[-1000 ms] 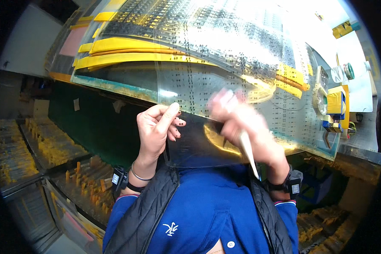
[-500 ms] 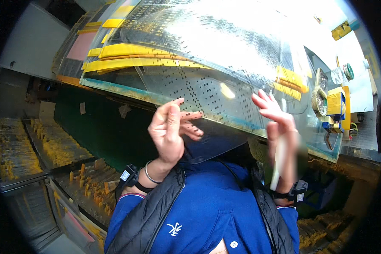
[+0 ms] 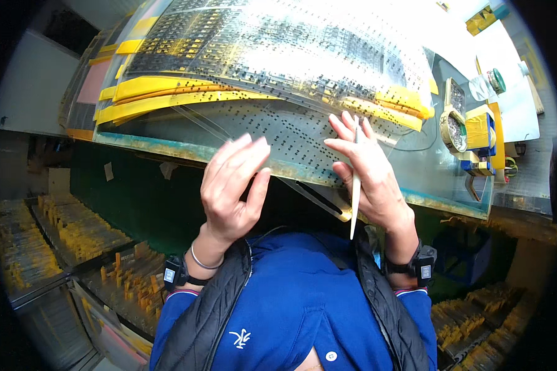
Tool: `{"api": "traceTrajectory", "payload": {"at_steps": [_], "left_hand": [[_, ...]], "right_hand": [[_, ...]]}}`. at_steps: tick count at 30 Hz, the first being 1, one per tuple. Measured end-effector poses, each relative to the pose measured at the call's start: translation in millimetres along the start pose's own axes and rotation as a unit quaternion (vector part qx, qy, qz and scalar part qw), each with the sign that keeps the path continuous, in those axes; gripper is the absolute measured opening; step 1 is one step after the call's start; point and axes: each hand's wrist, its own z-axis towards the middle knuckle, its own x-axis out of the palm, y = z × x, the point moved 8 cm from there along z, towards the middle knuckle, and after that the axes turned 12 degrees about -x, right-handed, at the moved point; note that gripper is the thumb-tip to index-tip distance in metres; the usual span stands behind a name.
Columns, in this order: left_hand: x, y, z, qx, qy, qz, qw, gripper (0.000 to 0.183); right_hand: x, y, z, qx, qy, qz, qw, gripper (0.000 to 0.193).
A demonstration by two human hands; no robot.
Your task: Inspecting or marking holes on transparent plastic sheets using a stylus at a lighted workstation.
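My left hand [image 3: 232,188] hovers at the table's front edge with its fingers stretched out, nothing in it. My right hand [image 3: 371,170] is over the same edge further right. A slim white tapered stick [image 3: 355,198] lies across it, held at the thumb, its pointed end toward me. Beneath both hands spreads a clear film sheet [image 3: 291,133] printed with small black marks; a corner of it hangs past the table edge. Behind it lies a stack of printed films [image 3: 229,46] with yellow strips [image 3: 185,96] along the border. Strong glare washes out part of the stack.
The glass-topped table [image 3: 408,179] has a worn greenish front edge. At its right stand a blue-and-yellow tape dispenser [image 3: 486,133], a long pale-rimmed holder [image 3: 453,123] and a clear jar with a green lid [image 3: 495,81]. Racks with yellow tabs [image 3: 80,226] fill the lower left.
The film's hanging corner has shifted. My left hand has opened out from bent fingers and moved slightly left. My right hand has moved left and over the film, the white stick with it.
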Motion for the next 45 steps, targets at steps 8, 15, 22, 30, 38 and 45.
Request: {"api": "traceTrajectory", "payload": {"at_steps": [8, 15, 22, 30, 38, 45], "left_hand": [[17, 6, -1, 0.005, 0.066, 0.117, 0.991, 0.029], [15, -11, -1, 0.005, 0.12, 0.114, 0.986, 0.047], [15, -4, -1, 0.04, 0.075, 0.092, 0.992, 0.044], [4, -14, -24, 0.105, -0.05, 0.008, 0.993, 0.029], [73, -68, -3, 0.135, 0.312, -0.131, 0.931, 0.049], [57, -11, -32, -0.034, 0.376, -0.289, 0.88, 0.01]], "right_hand": [[11, 43, -21, -0.004, 0.167, 0.515, 0.841, 0.025], [-29, -5, -43, 0.101, -0.176, 0.376, 0.904, 0.023], [-23, 28, -46, -0.082, 0.039, 0.066, 0.994, 0.04], [-47, 29, -58, -0.081, -0.214, 0.056, 0.972, 0.023], [-51, 21, -67, -0.077, -0.238, 0.082, 0.965, 0.02], [-45, 17, -59, -0.065, -0.068, 0.136, 0.986, 0.031]]}}
